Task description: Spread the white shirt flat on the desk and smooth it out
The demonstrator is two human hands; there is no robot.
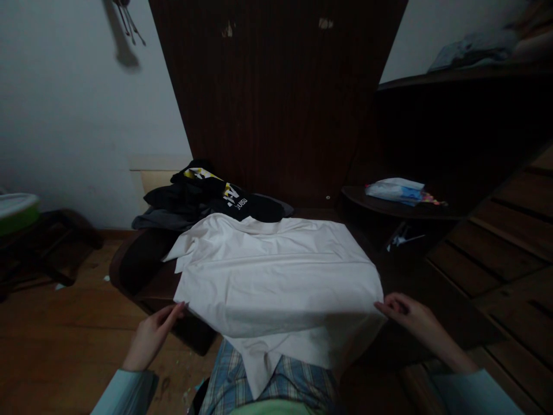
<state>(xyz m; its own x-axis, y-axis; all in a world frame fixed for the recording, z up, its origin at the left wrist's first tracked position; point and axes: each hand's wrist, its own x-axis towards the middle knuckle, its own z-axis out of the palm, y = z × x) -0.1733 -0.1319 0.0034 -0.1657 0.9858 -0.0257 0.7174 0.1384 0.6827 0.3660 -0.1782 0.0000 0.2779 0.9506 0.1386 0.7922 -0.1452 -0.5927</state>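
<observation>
A white t-shirt lies spread flat on a dark wooden table, its lower hem hanging over the near edge onto my lap. My left hand pinches the shirt's near left corner. At the near right corner my right hand grips the fabric edge with curled fingers. Both sleeves are light blue.
A pile of dark clothes with yellow and white print sits at the table's far side. A low round side table at right carries a white and blue packet. Dark wooden panelling stands behind; a green-rimmed basin rests at far left.
</observation>
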